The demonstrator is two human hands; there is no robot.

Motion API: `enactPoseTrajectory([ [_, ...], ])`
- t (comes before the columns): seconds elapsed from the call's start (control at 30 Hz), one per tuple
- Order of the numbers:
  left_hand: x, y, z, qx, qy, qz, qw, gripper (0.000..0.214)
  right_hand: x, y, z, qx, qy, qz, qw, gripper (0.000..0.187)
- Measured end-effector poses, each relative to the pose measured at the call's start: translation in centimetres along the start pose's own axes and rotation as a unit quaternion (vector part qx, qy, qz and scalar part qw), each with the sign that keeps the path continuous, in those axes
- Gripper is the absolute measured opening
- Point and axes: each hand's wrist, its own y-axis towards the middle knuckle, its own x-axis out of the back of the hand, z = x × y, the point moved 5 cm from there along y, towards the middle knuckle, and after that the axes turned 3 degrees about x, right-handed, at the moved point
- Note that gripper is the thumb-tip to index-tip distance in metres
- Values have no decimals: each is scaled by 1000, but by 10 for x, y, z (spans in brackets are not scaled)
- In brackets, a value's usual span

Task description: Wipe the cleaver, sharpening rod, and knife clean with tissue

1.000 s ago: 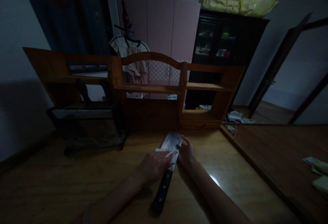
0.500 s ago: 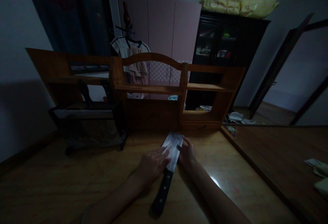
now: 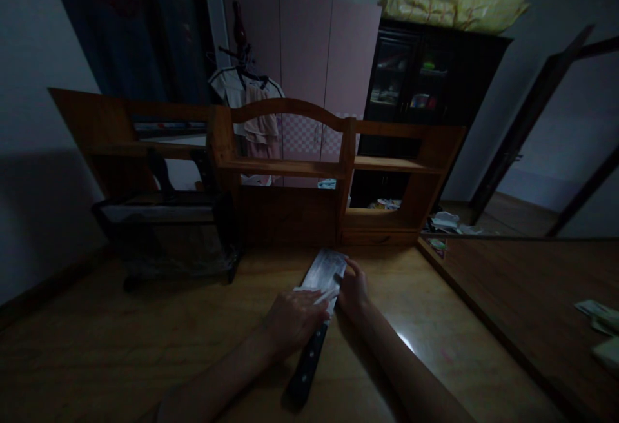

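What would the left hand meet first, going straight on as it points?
Probably the right hand, at the right edge of the knife blade. The left hand lies over that blade; depth between the hands is uncertain.

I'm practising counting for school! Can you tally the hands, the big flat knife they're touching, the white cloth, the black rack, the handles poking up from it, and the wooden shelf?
Hands: 2, left hand and right hand
Knife: 1
White cloth: 1
Black rack: 1
Rack handles: 2
Wooden shelf: 1
Total: 8
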Motion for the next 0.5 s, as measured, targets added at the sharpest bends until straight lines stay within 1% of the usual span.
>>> enactPoseTrajectory([
  [0.1,-1,-1,4,23,11,-10,1000,32,-1,0,-3,-22,32,7,999,16],
  [0.3,-4,-3,14,77,37,-13,996,34,0,0,-4,-30,22,7,999,17],
  [0.5,1,-1,19,143,71,-48,986,41,2,0,-4,-35,16,-10,999,18],
])
